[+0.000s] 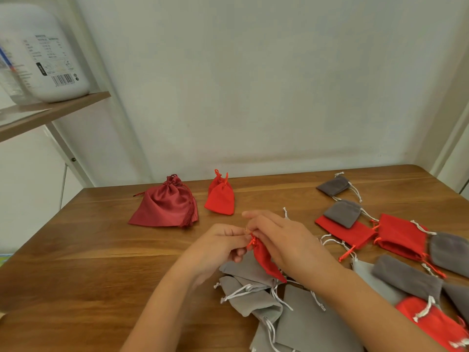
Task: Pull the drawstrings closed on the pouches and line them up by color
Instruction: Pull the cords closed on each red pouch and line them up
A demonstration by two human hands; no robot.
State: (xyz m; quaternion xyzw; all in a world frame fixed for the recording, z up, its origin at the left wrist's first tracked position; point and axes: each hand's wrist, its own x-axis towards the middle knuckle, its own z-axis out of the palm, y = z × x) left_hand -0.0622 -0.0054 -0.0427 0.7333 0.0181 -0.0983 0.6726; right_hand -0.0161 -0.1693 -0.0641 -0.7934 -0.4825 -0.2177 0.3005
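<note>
mid-frame, my left hand (223,246) and right hand (281,240) both pinch the cord at the neck of a small red velvet pouch (266,259), which hangs limp over soft grey pouches (251,295) on the wood table (101,262).

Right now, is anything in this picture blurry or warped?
Head view: the white jug on the shelf is blurred, its label unreadable; the shelf post slants from lens distortion; soft even light; the held red pouch is fairly sharp.

Small red pouch (267,261) lifted, neck bunched; maroon satin pouch (166,204), second red pouch (220,196) closed, behind.
</note>
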